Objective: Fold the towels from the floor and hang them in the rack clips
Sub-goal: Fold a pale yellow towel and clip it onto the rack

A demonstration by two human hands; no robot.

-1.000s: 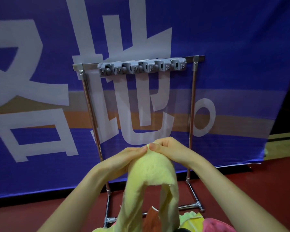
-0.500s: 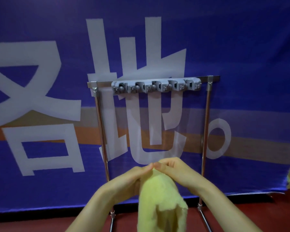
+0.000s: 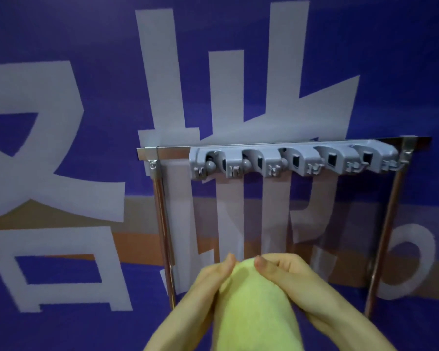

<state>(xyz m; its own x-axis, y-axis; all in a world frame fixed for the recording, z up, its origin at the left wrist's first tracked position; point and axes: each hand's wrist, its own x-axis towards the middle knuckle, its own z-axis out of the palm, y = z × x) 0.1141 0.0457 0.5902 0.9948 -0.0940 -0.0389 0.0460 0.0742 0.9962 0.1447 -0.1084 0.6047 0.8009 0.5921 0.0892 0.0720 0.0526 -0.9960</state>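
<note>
- The left hand point(image 3: 208, 282) and right hand point(image 3: 289, 277) met fingertip to fingertip, both pinching the top of the yellow towel point(image 3: 254, 307).
- The towel hung between both forearms, below the rack's point(image 3: 385, 231) empty grey clips point(image 3: 294, 160).

Backdrop: blue banner point(image 3: 365, 59) fills the whole view, slightly blurred.
Lettering: large pale grey-white characters point(image 3: 162, 84), 9 to 1 o'clock.
Band: tan and orange stripe point(image 3: 61, 239) crossing at mid-height, 9 to 3 o'clock.
Light: even, dim, bluish.
</note>
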